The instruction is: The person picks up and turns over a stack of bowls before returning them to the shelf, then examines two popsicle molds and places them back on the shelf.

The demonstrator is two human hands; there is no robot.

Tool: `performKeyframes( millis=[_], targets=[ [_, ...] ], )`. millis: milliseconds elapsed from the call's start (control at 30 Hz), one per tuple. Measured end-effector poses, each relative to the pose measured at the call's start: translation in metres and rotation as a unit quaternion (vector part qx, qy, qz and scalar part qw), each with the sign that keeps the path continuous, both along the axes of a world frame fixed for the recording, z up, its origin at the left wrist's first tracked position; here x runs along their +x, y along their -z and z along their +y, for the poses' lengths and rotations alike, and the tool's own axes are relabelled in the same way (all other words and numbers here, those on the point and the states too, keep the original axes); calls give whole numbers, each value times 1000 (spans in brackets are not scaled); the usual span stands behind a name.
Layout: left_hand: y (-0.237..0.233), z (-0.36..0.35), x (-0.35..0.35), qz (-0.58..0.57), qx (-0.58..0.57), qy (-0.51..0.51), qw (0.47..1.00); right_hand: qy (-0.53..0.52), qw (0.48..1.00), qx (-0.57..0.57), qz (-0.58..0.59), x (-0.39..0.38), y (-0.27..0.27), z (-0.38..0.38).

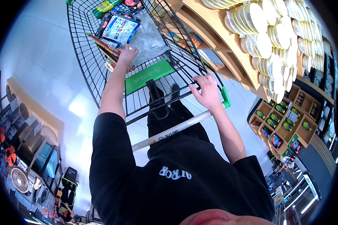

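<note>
My left hand [128,55] reaches down into a black wire shopping cart [87,56]. Its fingers are curled at the end of a flat reddish-brown packet [106,45] that stands on edge against the cart's left side. Just beyond the fingers lies a blue and white printed package [120,28]. Clear plastic packaging [149,42] fills the space to its right. My right hand [207,91] is wrapped over the cart's right wire rim, near the green corner of the handle bar [172,131].
A green plastic flap [149,77] sits at the cart's near end. Green and yellow packs [106,7] lie at its far end. Wooden shelving with stacked round plates [251,18] stands close on the right. Fans [19,179] and boxed goods line the left.
</note>
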State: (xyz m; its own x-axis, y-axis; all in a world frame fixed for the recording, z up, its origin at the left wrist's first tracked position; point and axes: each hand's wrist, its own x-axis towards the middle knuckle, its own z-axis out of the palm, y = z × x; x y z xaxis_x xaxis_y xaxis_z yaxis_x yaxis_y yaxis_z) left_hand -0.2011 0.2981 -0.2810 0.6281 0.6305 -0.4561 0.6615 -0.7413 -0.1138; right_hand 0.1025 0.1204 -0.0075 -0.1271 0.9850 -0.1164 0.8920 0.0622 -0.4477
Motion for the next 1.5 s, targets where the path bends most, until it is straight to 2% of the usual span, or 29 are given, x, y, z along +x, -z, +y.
performKeyframes(
  millis=[100,200,300,433,467,533,633,700,767,867,933,967,1000,1033,1100,1133,1233,1267,1333,1367,1400,1433,1467,1500],
  targets=[
    [-23,-6,-5,-57,-14,-32,998,3,1000,-8,1,-1,-2,0],
    [-39,-11,-9,-65,-2,-35,997,2,1000,-6,2,-1,-2,-1],
    [-52,-16,-9,-176,70,-48,981,0,1000,-4,1,-1,-1,-1],
    [-108,-13,12,-418,70,-150,893,-1,1000,10,3,0,0,-3],
    [-134,-17,22,-442,61,-239,862,0,1000,23,9,0,0,-4],
    [-186,-32,35,-483,41,-406,775,10,999,29,12,2,4,-7],
    [-230,-61,34,-635,-93,-537,548,24,998,36,39,4,8,-11],
    [-266,-90,37,-728,-188,-540,378,28,997,33,59,4,1,-12],
    [-288,-121,39,-759,-293,-526,248,33,995,36,88,5,-3,-12],
    [-319,-162,46,-711,-397,-568,116,12,991,52,122,7,-13,-13],
    [-326,-179,58,-707,-431,-560,30,1,957,-12,289,-2,-42,-19],
    [-326,-188,65,-711,-450,-540,12,-4,928,-44,371,-8,-56,-23],
    [-334,-195,74,-702,-457,-546,-7,-61,923,-48,377,-12,-64,-26],
    [-342,-200,83,-693,-464,-552,-28,-53,894,-95,435,-19,-70,-34],
    [-355,-203,99,-711,-471,-522,-7,-40,864,-78,496,-37,-94,-45],
    [-360,-203,104,-715,-478,-510,6,-24,865,-59,498,-40,-97,-46],
    [-383,-205,127,-728,-524,-441,29,-64,943,84,316,-32,-118,-34],
    [-391,-207,139,-734,-547,-401,34,14,865,-56,498,-34,-125,-33],
    [-406,-210,155,-735,-583,-344,46,45,818,9,573,-33,-142,-37],
    [-413,-212,158,-729,-590,-339,71,60,791,42,608,-30,-153,-39],
    [-419,-212,162,-724,-597,-333,96,77,828,30,554,-20,-165,-41],
    [-422,-213,166,-717,-604,-328,120,72,806,40,586,-8,-168,-41],
    [-399,-213,158,-667,-621,-359,205,68,783,50,617,5,-169,-40],
    [-401,-215,155,-665,-597,-374,247,65,758,59,647,18,-170,-40]
  ],
)
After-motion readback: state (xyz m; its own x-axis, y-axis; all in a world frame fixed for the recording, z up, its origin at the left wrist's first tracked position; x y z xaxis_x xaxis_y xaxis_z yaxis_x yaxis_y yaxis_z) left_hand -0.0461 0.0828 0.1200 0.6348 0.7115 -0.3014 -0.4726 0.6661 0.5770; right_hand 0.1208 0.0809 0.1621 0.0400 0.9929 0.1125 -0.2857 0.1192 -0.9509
